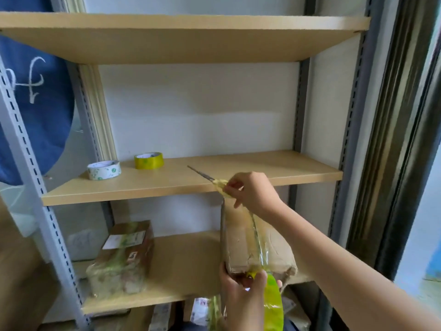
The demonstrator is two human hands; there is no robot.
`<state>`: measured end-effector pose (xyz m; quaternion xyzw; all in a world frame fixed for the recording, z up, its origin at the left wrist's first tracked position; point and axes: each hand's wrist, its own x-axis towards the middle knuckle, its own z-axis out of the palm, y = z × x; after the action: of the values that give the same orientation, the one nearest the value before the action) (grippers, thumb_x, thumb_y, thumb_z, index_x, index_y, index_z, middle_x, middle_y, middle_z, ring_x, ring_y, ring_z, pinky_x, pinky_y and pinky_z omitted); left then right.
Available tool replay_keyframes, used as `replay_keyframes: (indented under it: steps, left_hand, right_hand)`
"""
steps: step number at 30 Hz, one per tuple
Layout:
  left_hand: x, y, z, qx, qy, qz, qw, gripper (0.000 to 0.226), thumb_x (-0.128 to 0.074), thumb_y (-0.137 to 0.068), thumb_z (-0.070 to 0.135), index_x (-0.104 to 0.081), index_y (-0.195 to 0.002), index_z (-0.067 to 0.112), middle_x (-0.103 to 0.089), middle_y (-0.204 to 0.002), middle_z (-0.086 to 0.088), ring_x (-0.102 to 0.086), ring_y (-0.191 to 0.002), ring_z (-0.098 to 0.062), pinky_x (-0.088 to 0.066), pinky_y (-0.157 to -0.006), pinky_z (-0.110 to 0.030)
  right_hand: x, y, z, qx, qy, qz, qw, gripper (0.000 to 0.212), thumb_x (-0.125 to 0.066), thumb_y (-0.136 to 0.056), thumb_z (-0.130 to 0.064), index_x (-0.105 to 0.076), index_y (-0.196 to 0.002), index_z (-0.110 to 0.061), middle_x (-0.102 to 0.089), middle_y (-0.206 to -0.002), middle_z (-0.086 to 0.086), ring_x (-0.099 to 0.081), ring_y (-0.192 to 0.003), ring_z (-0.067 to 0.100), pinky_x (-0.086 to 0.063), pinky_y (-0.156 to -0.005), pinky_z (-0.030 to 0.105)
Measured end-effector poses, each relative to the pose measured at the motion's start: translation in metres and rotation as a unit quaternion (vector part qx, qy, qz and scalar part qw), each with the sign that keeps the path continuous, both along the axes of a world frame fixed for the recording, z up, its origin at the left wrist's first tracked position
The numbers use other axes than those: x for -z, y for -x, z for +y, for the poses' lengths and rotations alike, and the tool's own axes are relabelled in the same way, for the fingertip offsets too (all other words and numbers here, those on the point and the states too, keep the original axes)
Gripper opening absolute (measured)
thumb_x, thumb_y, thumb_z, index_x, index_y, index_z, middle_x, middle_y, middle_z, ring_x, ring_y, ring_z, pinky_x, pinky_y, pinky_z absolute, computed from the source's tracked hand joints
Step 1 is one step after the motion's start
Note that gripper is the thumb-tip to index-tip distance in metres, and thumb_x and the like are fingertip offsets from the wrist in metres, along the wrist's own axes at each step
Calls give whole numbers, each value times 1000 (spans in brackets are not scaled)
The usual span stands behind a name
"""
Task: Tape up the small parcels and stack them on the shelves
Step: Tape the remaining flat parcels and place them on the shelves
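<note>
Brown paper parcel [253, 244] held upright before the shelves [191, 180], yellow tape running up its face.

Head view: the left hand [241, 295] grips the parcel's bottom edge and a yellow tape roll [274, 304] at 6 o'clock; the right hand [250, 189] pinches the tape end (crumpled) with scissors [202, 174] above the parcel. Two spare rolls [103, 170] sit at 10 o'clock, a taped parcel [124, 256] at 8.
</note>
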<state>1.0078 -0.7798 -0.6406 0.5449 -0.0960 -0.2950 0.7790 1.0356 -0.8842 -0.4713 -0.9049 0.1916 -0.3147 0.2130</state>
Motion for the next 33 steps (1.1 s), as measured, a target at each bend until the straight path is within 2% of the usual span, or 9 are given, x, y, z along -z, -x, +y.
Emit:
replay_keyframes:
  steps: [2, 4, 8, 14, 18, 23, 26, 29, 33]
  left_hand:
    - [-10, 2, 10, -12, 37, -2, 999, 87, -84, -56, 12, -43, -132, 12, -75, -90, -12, -73, -71, -37, -58, -77, -55]
    - [-2, -6, 15, -34, -45, -60, 997, 74, -83, -66, 26, -46, -130, 18, -72, -94, 2, -70, -81, -22, -53, -84, -41]
    - [3, 1, 19, -32, -61, -72, 995, 83, -77, -45, 57, -49, -121, 37, -70, -114, 1, -69, -100, -23, -53, -94, -50]
    - [0, 2, 24, -32, -135, -70, 988, 101, -76, -78, 45, -15, -157, 26, -52, -136, 7, -56, -124, -30, -43, -108, -47]
    - [-6, 9, 27, -11, -178, -76, 981, 99, -71, -86, 47, -7, -158, 28, -52, -141, 3, -56, -124, -30, -43, -107, -42]
    - [22, 9, 20, 34, -143, -68, 987, 121, -65, -47, 95, 7, -140, 66, -64, -134, 1, -67, -111, -33, -51, -97, -55]
    - [11, 20, 31, 52, -113, -62, 990, 99, -74, -74, 68, -2, -142, 59, -61, -132, 6, -67, -109, -26, -53, -96, -44]
    - [8, 22, 40, 67, -65, -62, 994, 106, -84, -64, 64, -6, -135, 69, -63, -132, -18, -68, -108, -37, -55, -91, -54]
    - [-3, 31, 40, 77, -16, -49, 996, 89, -62, -97, 12, 2, -151, 44, -75, -82, -18, -70, -60, -30, -56, -55, -34]
  right_hand:
    - [28, 35, 11, -32, -30, -34, 998, 12, -72, -89, -31, -71, -90, -19, -69, -73, -13, -65, -62, 0, -55, -67, 26]
    - [54, 62, 22, -38, -71, -76, 994, 11, -72, -89, -30, -68, -91, -20, -68, -75, -10, -64, -63, 5, -53, -65, 24]
    - [87, 76, 34, -26, -128, -146, 981, 8, -68, -93, -27, -60, -93, -25, -61, -72, -7, -55, -64, 9, -49, -63, 26]
    - [89, 65, 32, 15, -117, -171, 978, 15, -76, -86, -23, -63, -91, -27, -61, -71, -12, -54, -64, 1, -43, -58, 11]
    - [91, 65, 28, 8, -109, -172, 979, 15, -78, -84, -23, -67, -94, -22, -64, -75, -9, -56, -66, 6, -49, -60, 18]
    - [91, 63, 23, 6, -131, -172, 976, 16, -80, -83, -23, -69, -94, -21, -68, -79, -7, -62, -71, 13, -57, -66, 33]
    - [90, 64, 22, 11, -134, -167, 977, 18, -80, -82, -24, -69, -95, -19, -68, -79, -4, -62, -72, 15, -57, -67, 34]
    - [90, 64, 21, 7, -152, -165, 974, 17, -80, -82, -25, -69, -94, -20, -68, -78, -3, -63, -72, 17, -57, -68, 39]
    - [91, 62, 20, 9, -153, -165, 974, 18, -81, -81, -24, -69, -93, -19, -67, -77, -4, -60, -70, 14, -56, -66, 34]
